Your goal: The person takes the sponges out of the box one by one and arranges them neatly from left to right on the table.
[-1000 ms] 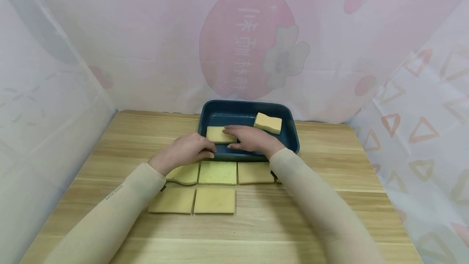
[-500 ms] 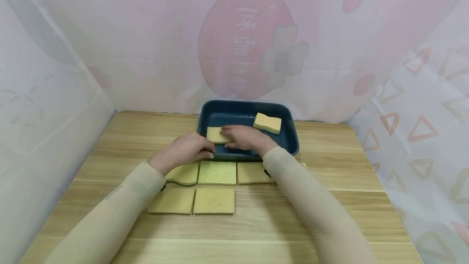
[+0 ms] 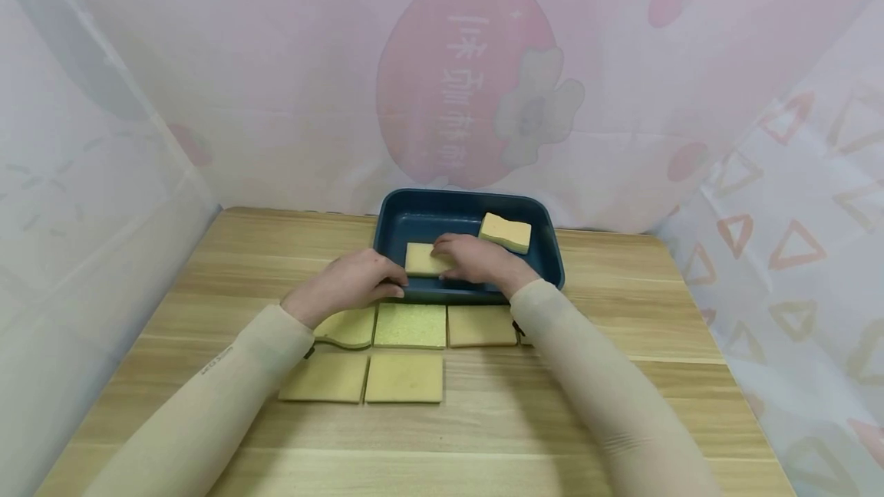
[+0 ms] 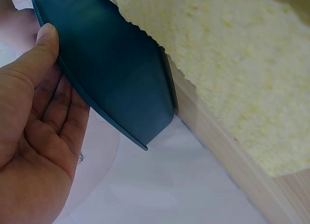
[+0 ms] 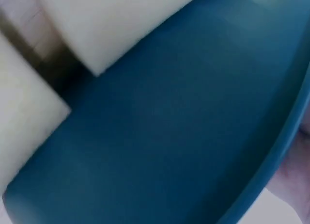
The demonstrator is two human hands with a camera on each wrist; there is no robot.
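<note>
Two sponges (image 3: 506,232) in tray (image 3: 456,203)

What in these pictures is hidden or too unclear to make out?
- Head view: the right hand covers part of the sponge in the blue tray; the grip under the fingers is hidden.
- Head view: the left sleeve hides part of a sponge on the table.
- Right wrist view: blurred; only tray blue and pale shapes show.
- Left wrist view: the left hand is cut off by the frame edge.
</note>
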